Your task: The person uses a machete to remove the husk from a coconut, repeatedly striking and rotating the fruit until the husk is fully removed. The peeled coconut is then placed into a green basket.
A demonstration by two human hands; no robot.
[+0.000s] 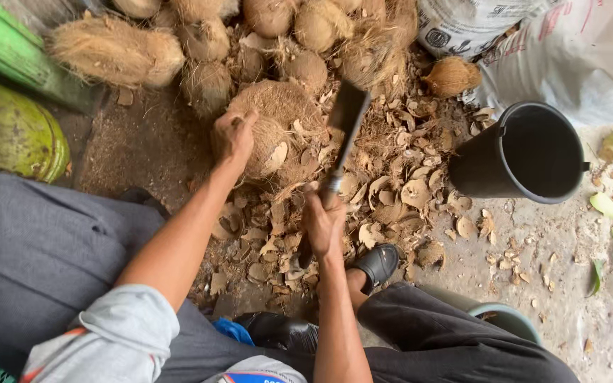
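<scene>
My left hand [233, 135] grips the side of a brown, fibrous coconut [278, 126] resting on the ground in front of me. A cleaver [343, 128] with a broad dark blade is raised just right of the coconut, its handle clenched in my right hand [323, 221]. The blade points away from me and looks blurred. Pale husk chips and shell pieces [391, 191] litter the ground under and around both hands.
Several husked coconuts [118, 50] are piled along the far side. A black bucket [526, 152] stands to the right, with white sacks [533, 35] behind it. A green drum [8, 131] sits at left. My sandalled foot [376, 264] rests among the chips.
</scene>
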